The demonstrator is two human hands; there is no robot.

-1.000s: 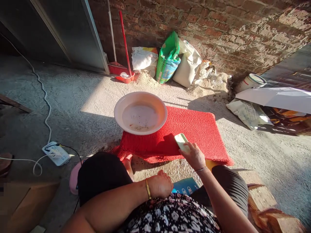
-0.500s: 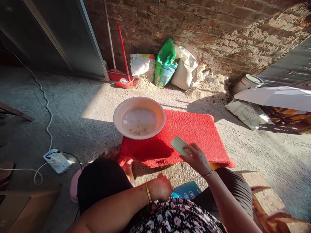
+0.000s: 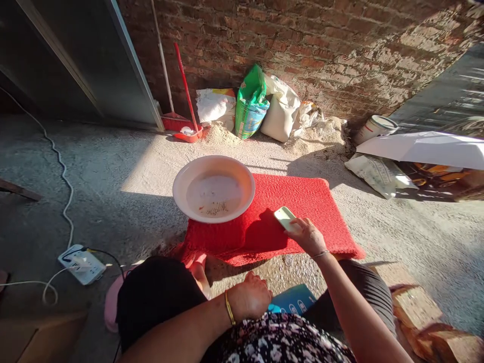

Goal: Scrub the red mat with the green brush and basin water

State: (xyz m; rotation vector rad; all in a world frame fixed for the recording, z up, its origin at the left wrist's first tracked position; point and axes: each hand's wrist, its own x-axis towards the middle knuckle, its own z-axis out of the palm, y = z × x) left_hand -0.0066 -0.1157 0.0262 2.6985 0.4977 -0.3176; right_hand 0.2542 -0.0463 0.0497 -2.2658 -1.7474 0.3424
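We find the right hand (image 3: 308,237) pinching a pale green block (image 3: 283,217) over the red mat (image 3: 298,199), four o'clock from the basin (image 3: 244,194). The left hand (image 3: 251,296) is curled; its contents we cannot tell.

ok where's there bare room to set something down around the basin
Free: the red mat's far right part, beyond the right hand holding a pale green object; the floor between basin and white cable.
Crowded: along the brick wall, where sacks, pale heaps and a dustpan sit close together.
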